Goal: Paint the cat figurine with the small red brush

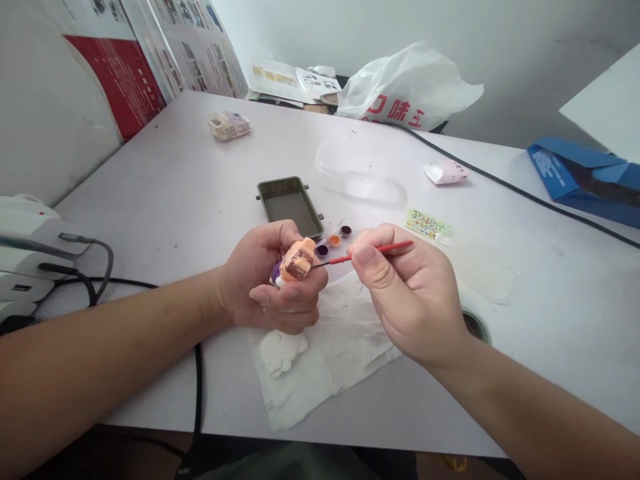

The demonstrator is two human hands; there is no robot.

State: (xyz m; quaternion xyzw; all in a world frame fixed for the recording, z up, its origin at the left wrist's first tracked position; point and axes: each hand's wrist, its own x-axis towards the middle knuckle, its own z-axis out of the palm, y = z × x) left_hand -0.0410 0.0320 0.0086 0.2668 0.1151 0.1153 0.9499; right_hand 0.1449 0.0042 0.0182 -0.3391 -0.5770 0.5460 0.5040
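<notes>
My left hand (273,287) is closed round a small plaster figurine (296,261) painted orange, brown and purple, held above a white paper towel (330,353). My right hand (405,287) pinches a thin red-handled paintbrush (367,253), and the brush tip touches the figurine's side. A strip of small paint pots (334,241) lies just behind the figurine. An unpainted white plaster piece (283,350) rests on the towel below my left hand.
A dark green rectangular tray (290,205) sits behind the pots. A clear plastic lid (360,173), a pink packet (447,171), a sticker sheet (429,225), a white bag (405,87) and a blue box (585,177) lie farther back. Black cables (197,373) run at left.
</notes>
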